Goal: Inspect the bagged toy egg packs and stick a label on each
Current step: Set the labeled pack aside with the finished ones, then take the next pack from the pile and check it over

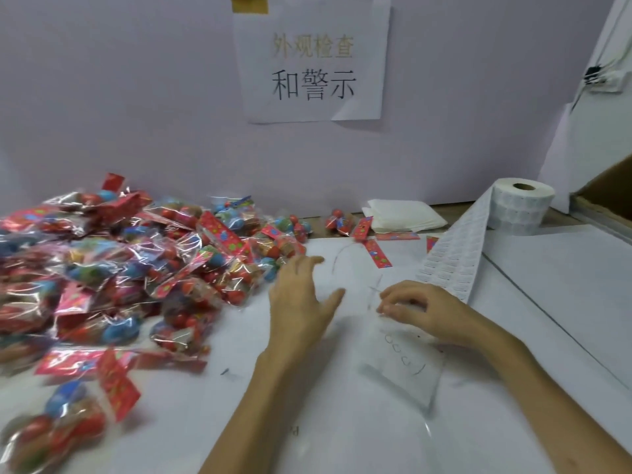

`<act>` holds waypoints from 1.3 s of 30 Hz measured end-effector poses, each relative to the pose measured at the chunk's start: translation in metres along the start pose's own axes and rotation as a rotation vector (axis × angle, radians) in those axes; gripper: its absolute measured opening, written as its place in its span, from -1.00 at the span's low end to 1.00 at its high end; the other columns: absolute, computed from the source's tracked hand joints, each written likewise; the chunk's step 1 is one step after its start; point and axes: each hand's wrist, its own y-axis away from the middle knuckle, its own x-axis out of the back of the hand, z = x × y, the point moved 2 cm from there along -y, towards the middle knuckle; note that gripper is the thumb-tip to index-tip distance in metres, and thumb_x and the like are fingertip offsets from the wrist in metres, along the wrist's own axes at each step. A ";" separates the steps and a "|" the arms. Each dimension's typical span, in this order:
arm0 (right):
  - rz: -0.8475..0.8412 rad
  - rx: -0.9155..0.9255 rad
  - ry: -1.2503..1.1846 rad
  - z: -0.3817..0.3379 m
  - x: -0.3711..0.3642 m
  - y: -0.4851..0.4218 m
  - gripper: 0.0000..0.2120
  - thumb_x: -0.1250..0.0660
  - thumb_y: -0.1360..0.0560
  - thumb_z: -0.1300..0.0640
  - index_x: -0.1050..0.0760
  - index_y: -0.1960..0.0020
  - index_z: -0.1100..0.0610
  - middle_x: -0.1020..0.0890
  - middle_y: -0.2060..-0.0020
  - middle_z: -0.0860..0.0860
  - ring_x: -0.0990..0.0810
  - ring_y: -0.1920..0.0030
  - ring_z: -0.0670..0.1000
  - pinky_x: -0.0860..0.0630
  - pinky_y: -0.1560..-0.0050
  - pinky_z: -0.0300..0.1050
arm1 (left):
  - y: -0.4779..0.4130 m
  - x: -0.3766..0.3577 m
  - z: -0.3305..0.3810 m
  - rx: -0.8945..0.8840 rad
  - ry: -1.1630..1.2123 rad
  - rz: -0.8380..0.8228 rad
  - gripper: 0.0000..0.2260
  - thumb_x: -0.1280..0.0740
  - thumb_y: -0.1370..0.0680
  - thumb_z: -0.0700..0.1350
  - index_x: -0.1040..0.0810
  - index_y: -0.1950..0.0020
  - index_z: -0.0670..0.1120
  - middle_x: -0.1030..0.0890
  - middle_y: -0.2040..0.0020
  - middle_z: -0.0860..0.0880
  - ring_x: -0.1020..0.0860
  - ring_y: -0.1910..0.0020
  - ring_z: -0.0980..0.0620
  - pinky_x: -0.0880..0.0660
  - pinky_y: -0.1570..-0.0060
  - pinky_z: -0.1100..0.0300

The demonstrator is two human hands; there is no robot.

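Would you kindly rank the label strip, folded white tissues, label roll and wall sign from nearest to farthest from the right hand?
1. label strip, just beside the right hand
2. folded white tissues, behind it
3. label roll, back right
4. wall sign, up on the wall

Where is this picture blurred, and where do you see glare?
Head view: motion blur smears the lower-left pack and softens the left hand; glare glints on the cellophane of the pile; the wall sign reads fairly sharp.
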 end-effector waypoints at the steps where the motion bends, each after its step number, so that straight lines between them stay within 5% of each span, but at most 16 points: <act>1: -0.029 -0.010 -0.001 0.000 0.000 0.001 -0.93 -0.48 -0.49 -0.12 -0.70 0.07 -0.16 -0.61 -0.14 -0.32 -0.53 -0.18 -0.35 -0.37 -0.12 -0.48 | -0.002 0.007 -0.003 0.038 -0.076 0.150 -0.48 -0.50 -0.51 0.05 -0.47 -0.43 0.00 -0.40 -0.50 -0.05 -0.33 -0.49 -0.09 -0.31 -0.45 -0.11; 3: -0.079 -0.031 -0.001 -0.001 0.002 0.003 -0.96 -0.52 -0.47 -0.08 -0.69 0.09 -0.17 -0.58 -0.21 -0.32 -0.49 -0.22 -0.39 -0.36 -0.10 -0.54 | -0.005 0.020 -0.016 0.161 -0.215 0.341 -0.41 -0.51 -0.49 0.00 -0.41 -0.49 -0.02 -0.34 -0.54 -0.13 -0.27 -0.53 -0.16 -0.27 -0.46 -0.16; 6: -0.078 -0.019 0.011 -0.002 0.002 0.004 -0.93 -0.54 -0.46 -0.03 -0.69 0.07 -0.17 -0.57 -0.23 -0.29 -0.48 -0.22 -0.42 -0.34 -0.11 -0.58 | -0.008 0.027 -0.046 0.364 -0.318 0.280 -0.29 -0.50 -0.50 -0.02 -0.26 -0.57 -0.08 -0.25 -0.59 -0.19 -0.20 -0.57 -0.19 -0.18 -0.51 -0.11; 8: -0.076 0.001 0.016 -0.004 0.002 0.004 -0.89 -0.55 -0.46 -0.01 -0.69 0.04 -0.16 -0.56 -0.24 -0.27 -0.48 -0.22 -0.42 -0.33 -0.13 -0.59 | -0.008 0.026 -0.055 0.396 -0.379 0.235 -0.35 -0.47 -0.51 -0.01 -0.30 -0.53 -0.10 -0.37 -0.51 -0.18 -0.32 -0.47 -0.20 -0.28 -0.42 -0.09; 13: -0.223 -0.008 0.117 -0.003 0.005 0.006 -0.72 -0.57 -0.42 0.03 -0.64 -0.05 -0.27 -0.41 -0.36 -0.37 -0.37 -0.36 -0.36 -0.28 -0.35 -0.27 | -0.007 0.017 -0.038 0.256 -0.252 0.173 -0.48 -0.49 -0.49 0.06 -0.46 -0.40 -0.03 -0.53 -0.24 -0.09 -0.44 -0.24 -0.14 -0.44 -0.26 -0.08; 20: -0.223 0.018 0.108 -0.004 0.004 0.008 -0.64 -0.57 -0.39 0.14 -0.62 -0.06 -0.23 -0.37 -0.37 -0.36 -0.33 -0.36 -0.42 -0.27 -0.37 -0.36 | 0.011 -0.014 0.014 -0.074 0.159 -0.024 -0.58 -0.46 -0.51 0.09 -0.48 -0.33 0.08 -0.44 -0.16 0.04 -0.56 -0.04 0.01 -0.56 -0.05 0.10; 24: -0.195 0.021 0.134 -0.005 0.003 0.007 -0.46 -0.58 -0.41 0.09 -0.53 -0.29 -0.27 -0.38 -0.36 -0.35 -0.32 -0.32 -0.46 -0.22 -0.22 -0.57 | 0.017 -0.029 0.010 -0.153 -0.071 -0.092 -0.57 -0.36 -0.53 0.27 -0.48 -0.33 0.14 -0.42 -0.20 0.05 -0.47 -0.18 0.03 -0.36 -0.15 0.14; 30: -0.202 0.009 0.166 -0.010 0.002 0.009 -0.65 -0.56 -0.43 0.08 -0.60 -0.12 -0.24 -0.38 -0.37 -0.32 -0.33 -0.34 -0.43 -0.27 -0.31 -0.37 | 0.014 -0.025 0.007 -0.034 -0.142 0.025 -0.59 -0.38 -0.54 0.24 -0.50 -0.32 0.12 -0.45 -0.27 0.04 -0.39 -0.25 0.01 -0.18 -0.10 0.16; 34: -0.175 0.000 0.162 -0.009 0.001 0.009 -0.68 -0.57 -0.41 0.06 -0.59 -0.06 -0.22 -0.40 -0.35 -0.32 -0.34 -0.34 -0.41 -0.30 -0.34 -0.26 | 0.012 -0.016 0.007 0.006 -0.138 0.104 -0.49 -0.46 -0.53 0.08 -0.46 -0.45 0.04 -0.45 -0.32 -0.01 -0.40 -0.30 -0.05 -0.35 -0.24 0.06; 39: -0.067 0.051 0.164 -0.005 -0.003 0.005 -0.53 -0.61 -0.37 0.00 -0.53 -0.20 -0.23 -0.37 -0.33 -0.35 -0.28 -0.32 -0.49 -0.24 -0.24 -0.48 | 0.018 -0.019 0.021 -0.251 -0.037 0.018 -0.86 -0.43 -0.56 -0.02 -0.65 -0.08 -0.01 -0.54 0.00 0.04 -0.46 -0.07 -0.01 -0.48 -0.07 0.01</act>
